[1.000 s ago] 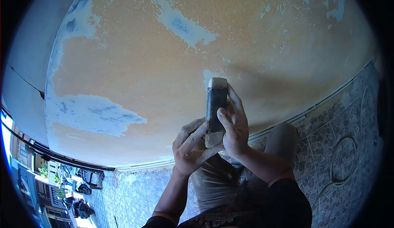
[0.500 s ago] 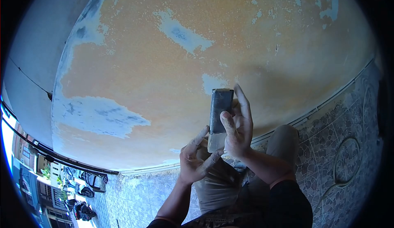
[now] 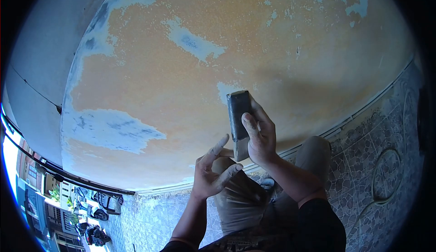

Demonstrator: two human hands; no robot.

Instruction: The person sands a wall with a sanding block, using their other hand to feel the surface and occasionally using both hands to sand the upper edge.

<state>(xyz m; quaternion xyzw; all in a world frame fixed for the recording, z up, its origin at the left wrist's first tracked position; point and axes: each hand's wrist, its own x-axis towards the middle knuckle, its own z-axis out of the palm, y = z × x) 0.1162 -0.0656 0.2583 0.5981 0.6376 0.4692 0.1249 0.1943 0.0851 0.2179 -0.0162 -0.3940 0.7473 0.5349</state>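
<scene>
In our right hand (image 3: 263, 140) we hold a dark block (image 3: 239, 116) with a paler bottom end. Our thumb lies along its side, and the block tips a little. Our left hand (image 3: 209, 175) is near the pale end with its fingers spread; we can't tell if one touches. In front of us is a big orange wall (image 3: 150, 79) with pale blue-white patches (image 3: 113, 129). Our knee (image 3: 314, 154) is bent above the stony-patterned floor (image 3: 345, 175). A hose (image 3: 378, 202) curls on our right, and motorbikes (image 3: 96, 236) stand far off on our left.
</scene>
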